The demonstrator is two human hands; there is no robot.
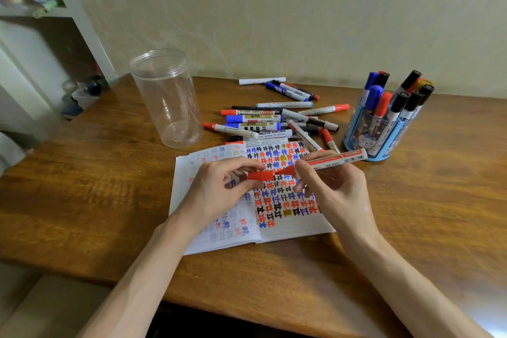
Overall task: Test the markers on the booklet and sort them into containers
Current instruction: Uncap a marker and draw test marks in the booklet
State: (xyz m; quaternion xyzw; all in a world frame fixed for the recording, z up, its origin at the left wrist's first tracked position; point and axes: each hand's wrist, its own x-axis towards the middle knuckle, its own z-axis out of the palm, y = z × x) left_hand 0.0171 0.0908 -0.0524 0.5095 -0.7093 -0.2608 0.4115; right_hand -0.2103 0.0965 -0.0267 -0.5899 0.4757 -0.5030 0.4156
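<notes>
Leftward, a clear jar (167, 99) is stood open for sorting. Over the booklet (296, 225), a red cap (260, 175) is pinched in the left hand's (216, 189) grip, its mouth turned toward the red marker (329, 163), which is clamped in the right hand's (337, 186) grip. A blue holder (384, 143) is already stocked.

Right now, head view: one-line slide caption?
Cap off: left hand holds the red cap, right hand the red marker, over the scribbled booklet.
</notes>
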